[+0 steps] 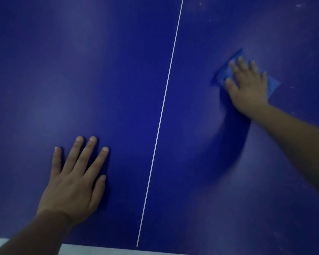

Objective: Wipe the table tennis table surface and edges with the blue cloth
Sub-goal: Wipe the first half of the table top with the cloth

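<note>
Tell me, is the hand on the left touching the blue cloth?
Apart. The head view shows the left hand flat on the dark blue table tennis table, across the white centre line from the folded blue cloth under the right hand.

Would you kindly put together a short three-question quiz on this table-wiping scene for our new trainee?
1. True or false: the left hand presses the blue cloth.
2. On which side of the white centre line does the cloth lie? A) left B) right C) across it
3. Fill in: pale specks show on the table toward the upper ____ corner of the view.

Key: 1 false, the right hand presses it with straight fingers. 2 B. 3 right.
</note>
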`<state>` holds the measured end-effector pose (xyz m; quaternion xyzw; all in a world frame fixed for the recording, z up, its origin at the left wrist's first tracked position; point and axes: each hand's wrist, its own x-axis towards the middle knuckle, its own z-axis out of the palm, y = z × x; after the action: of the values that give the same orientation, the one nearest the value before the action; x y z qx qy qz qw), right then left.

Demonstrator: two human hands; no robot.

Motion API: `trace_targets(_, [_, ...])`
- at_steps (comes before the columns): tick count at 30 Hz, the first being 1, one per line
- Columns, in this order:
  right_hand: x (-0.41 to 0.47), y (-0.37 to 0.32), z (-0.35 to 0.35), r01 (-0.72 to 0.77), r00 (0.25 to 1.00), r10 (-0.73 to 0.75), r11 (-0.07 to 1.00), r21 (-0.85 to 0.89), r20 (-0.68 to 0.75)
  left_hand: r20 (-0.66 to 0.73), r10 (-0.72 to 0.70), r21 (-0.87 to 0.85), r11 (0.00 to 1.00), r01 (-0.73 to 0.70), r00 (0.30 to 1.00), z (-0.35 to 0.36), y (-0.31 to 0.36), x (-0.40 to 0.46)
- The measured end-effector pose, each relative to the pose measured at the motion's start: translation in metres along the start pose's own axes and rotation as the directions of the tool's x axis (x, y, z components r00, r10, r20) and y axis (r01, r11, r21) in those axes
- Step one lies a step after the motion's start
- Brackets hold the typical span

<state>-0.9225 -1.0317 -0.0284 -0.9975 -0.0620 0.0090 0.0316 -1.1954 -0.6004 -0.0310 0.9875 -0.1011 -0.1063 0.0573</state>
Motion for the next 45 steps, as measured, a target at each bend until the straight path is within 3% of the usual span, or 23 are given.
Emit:
trace_targets(2, [-0.07,-0.014,0.007,0.238,0.971,-0.238,0.971,-0.032,-0.006,-0.003,-0.005,0.003,1.0,0.005,1.0,0.001,0.0,0.0])
trace_targets(5, [-0.143,-0.012,0.005,0.658,0.751,-0.652,0.752,-0.033,0.104,-0.014,0.002,0.005,1.0,-0.001,1.0,0.002,0.0,-0.001])
trace_targets(7, [-0.125,0.002,0.002,0.733,0.674,-0.721,0.679,-0.028,0.159,-0.024,0.004,0.004,1.0,-0.004,1.0,0.003,-0.001,0.0])
trace_targets(9, [-0.079,0.01,0.003,0.59,0.806,-0.582,0.804,-0.067,0.107,-0.043,0.004,0.006,1.0,-0.004,0.999,0.003,0.0,0.001])
trace_targets(11, [-0.035,0.014,0.001,0.279,0.96,-0.279,0.96,-0.028,0.029,-0.06,0.002,0.002,1.0,-0.002,0.998,0.003,0.001,0.001])
trace_targets(14, [-0.024,-0.006,-0.003,-0.035,0.999,0.035,0.999,0.018,0.011,-0.074,0.005,0.001,1.0,-0.005,0.997,0.003,0.001,0.001])
trace_targets(16, [-0.068,-0.028,0.005,0.07,0.997,-0.07,0.997,-0.009,-0.036,-0.083,0.0,-0.009,1.0,-0.001,0.997,0.003,0.001,0.001])
trace_targets(18, [-0.148,-0.049,0.013,0.408,0.913,-0.408,0.913,-0.031,-0.002,-0.082,-0.001,-0.022,1.0,-0.001,0.997,0.003,0.001,0.001])
trace_targets(20, [-0.219,-0.053,0.01,0.724,0.685,-0.72,0.69,0.005,0.109,-0.081,0.003,-0.018,1.0,-0.004,0.997,0.004,0.001,0.001])
trace_targets(22, [-0.225,-0.032,0.003,0.834,0.536,-0.829,0.549,0.055,0.161,-0.079,0.004,-0.018,1.0,-0.006,0.997,0.004,0.001,0.0])
trace_targets(23, [-0.208,-0.02,0.001,0.832,0.543,-0.823,0.555,0.029,0.165,-0.078,0.002,-0.019,1.0,-0.003,0.997,0.004,0.002,-0.001])
trace_targets(25, [-0.16,-0.002,0.007,0.677,0.735,-0.67,0.734,-0.058,0.102,-0.074,-0.003,-0.017,1.0,0.002,0.997,0.004,0.002,-0.001])
trace_targets(27, [-0.118,0.008,0.006,0.325,0.946,-0.325,0.944,-0.056,0.007,-0.063,-0.01,-0.024,1.0,0.008,0.998,0.003,0.002,-0.001])
trace_targets(28, [-0.107,0.005,0.004,0.139,0.99,-0.139,0.99,-0.026,-0.028,-0.061,-0.016,-0.025,1.0,0.014,0.998,0.002,0.003,0.0])
trace_targets(30, [-0.12,-0.016,0.004,-0.131,0.99,0.132,0.991,0.03,-0.048,-0.054,-0.02,-0.012,1.0,0.019,0.998,0.002,0.004,-0.001])
trace_targets(32, [-0.176,-0.049,0.011,-0.153,0.983,0.153,0.988,0.003,-0.106,-0.055,-0.031,-0.01,0.999,0.031,0.998,0.001,0.004,-0.001])
trace_targets(34, [-0.264,-0.077,0.018,0.004,0.997,-0.003,1.0,0.001,-0.076,-0.051,-0.033,-0.002,0.999,0.033,0.998,0.001,0.004,-0.001])
trace_targets(36, [-0.331,-0.083,0.016,0.277,0.961,-0.277,0.961,0.009,0.003,-0.05,-0.044,0.002,0.999,0.044,0.998,0.001,0.003,0.0])
trace_targets(39, [-0.326,-0.048,0.008,0.497,0.867,-0.491,0.866,-0.06,0.092,-0.062,-0.04,0.016,0.999,0.041,0.997,0.002,0.003,0.0])
trace_targets(40, [-0.31,-0.039,0.009,0.421,0.907,-0.417,0.903,-0.085,0.056,-0.068,-0.042,0.02,0.999,0.043,0.997,0.001,0.003,0.0])
trace_targets(42, [-0.272,-0.036,0.011,-0.015,1.0,0.015,1.0,-0.016,-0.018,-0.067,-0.049,0.027,0.998,0.051,0.997,0.001,0.004,-0.001])
trace_targets(44, [-0.243,-0.064,0.011,-0.44,0.896,0.443,0.894,0.083,-0.029,-0.059,-0.053,0.051,0.997,0.056,0.997,0.0,0.006,-0.001])
trace_targets(45, [-0.238,-0.089,0.013,-0.512,0.856,0.516,0.855,0.076,-0.032,-0.055,-0.052,0.078,0.995,0.056,0.997,-0.001,0.006,-0.001])
